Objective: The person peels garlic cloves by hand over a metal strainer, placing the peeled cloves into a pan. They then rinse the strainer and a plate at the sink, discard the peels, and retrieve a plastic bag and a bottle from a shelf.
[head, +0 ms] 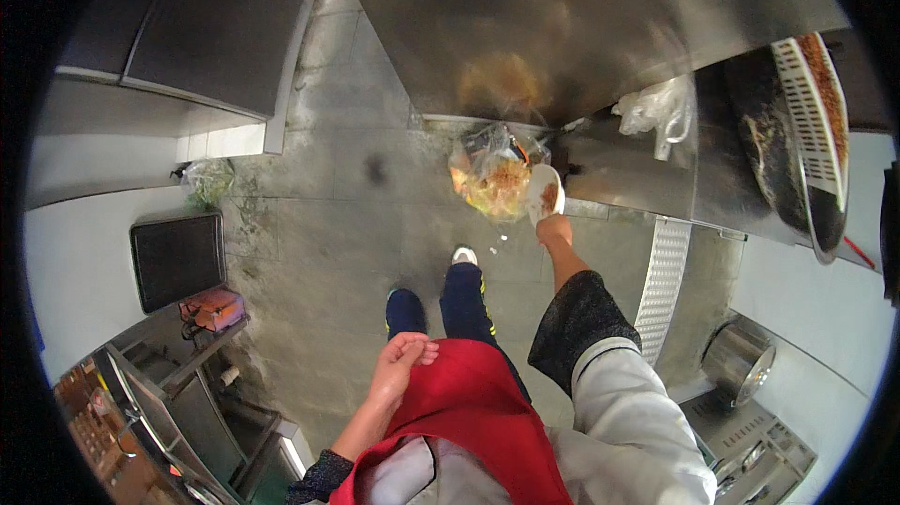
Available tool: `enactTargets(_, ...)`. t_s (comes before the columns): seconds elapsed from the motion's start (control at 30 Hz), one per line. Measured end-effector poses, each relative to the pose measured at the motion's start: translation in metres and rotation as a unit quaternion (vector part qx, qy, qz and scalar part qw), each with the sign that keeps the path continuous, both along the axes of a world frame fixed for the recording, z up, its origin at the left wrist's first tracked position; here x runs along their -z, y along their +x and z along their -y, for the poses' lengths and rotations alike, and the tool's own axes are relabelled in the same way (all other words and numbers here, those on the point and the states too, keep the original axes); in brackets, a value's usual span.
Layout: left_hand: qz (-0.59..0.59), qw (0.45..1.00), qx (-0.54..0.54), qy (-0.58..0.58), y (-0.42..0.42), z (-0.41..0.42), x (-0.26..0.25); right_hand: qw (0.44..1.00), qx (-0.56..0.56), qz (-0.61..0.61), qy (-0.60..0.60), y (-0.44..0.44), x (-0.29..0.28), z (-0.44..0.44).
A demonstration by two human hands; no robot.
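Observation:
My right hand point(555, 229) reaches out low and grips the edge of a white bowl or scoop point(538, 185), which is tilted over so its inside shows reddish-brown crumbs. Just left of it a clear plastic bag point(492, 178) stands on the floor, with yellow and orange contents and similar brown bits on top. The dish touches or overlaps the bag's side; I cannot tell which. Close to my body, my left hand point(406, 362) is held before the red apron point(457, 399), its fingers curled together, and nothing shows in it.
A stainless steel cabinet point(534, 20) rises behind the bag. A white slotted basket point(808, 111) of brown crumbs rests on a large pan point(763, 146) at right. White scraps point(498, 246) lie on the floor. A black tray point(177, 262) and a steel pot point(738, 362) stand at the sides.

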State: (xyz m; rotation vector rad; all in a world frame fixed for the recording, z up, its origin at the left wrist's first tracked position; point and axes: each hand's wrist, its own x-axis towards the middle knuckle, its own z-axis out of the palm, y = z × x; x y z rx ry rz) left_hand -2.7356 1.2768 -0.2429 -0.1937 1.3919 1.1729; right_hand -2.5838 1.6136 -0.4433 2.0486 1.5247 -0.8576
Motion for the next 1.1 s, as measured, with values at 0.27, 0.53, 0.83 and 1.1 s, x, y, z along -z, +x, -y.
enactTargets(0.27,0.037,0.998,0.007,-0.052,-0.029,-0.023,0.039,0.993,-0.093,0.047,0.057,0.000,0.077,-0.033)
enactTargets(0.53,0.045,0.997,0.048,-0.032,-0.035,-0.051,0.069,1.000,-0.012,-0.015,0.007,0.002,0.088,-0.055)
enactTargets(0.83,-0.167,0.932,0.314,0.069,-0.027,-0.134,0.118,0.898,0.342,-0.263,-0.083,0.022,0.067,-0.032)
enactTargets(1.1,-0.449,0.745,0.454,0.193,0.005,-0.241,0.166,0.887,0.288,-0.336,-0.131,0.033,-0.032,0.024)
